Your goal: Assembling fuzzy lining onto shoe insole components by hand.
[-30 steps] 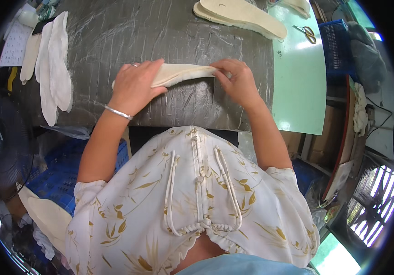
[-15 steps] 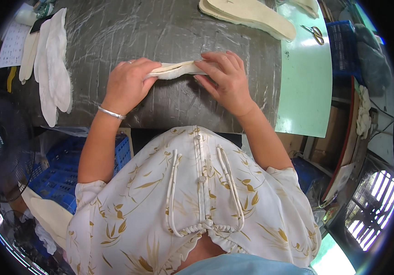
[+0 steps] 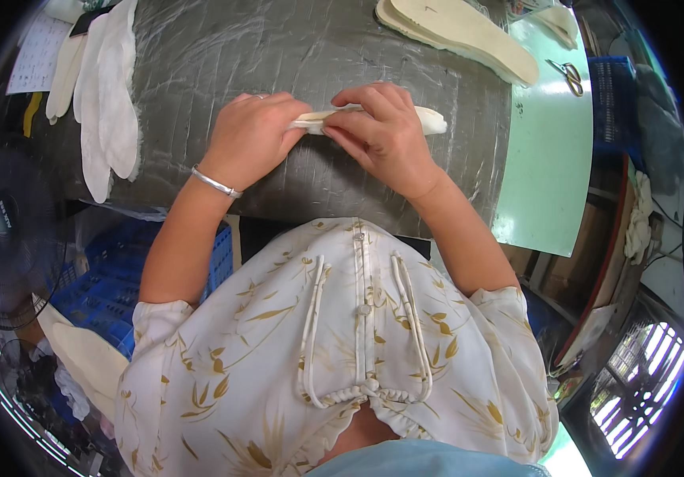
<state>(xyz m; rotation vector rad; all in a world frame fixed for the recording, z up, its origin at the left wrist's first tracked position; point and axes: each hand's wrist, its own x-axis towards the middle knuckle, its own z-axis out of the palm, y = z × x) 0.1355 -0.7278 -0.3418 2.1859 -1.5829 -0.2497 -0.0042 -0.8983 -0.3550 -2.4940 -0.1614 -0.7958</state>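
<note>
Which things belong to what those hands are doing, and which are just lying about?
Belong, it seems:
pale piece, in left hand and right hand
grey table beneath
white pieces and cream pieces, probably

Lying about, apparently:
scissors
paper sheet
blue crate

White blouse (image 3: 278,350) with golden leaf print; looped white cords (image 3: 307,342); silver bangle (image 3: 216,184); ring (image 3: 260,96)

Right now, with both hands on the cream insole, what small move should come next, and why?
Perhaps slide the left hand slightly leftward along the cream insole: the right hand pinches its edge close by, leaving only a short stretch showing between them.
</note>
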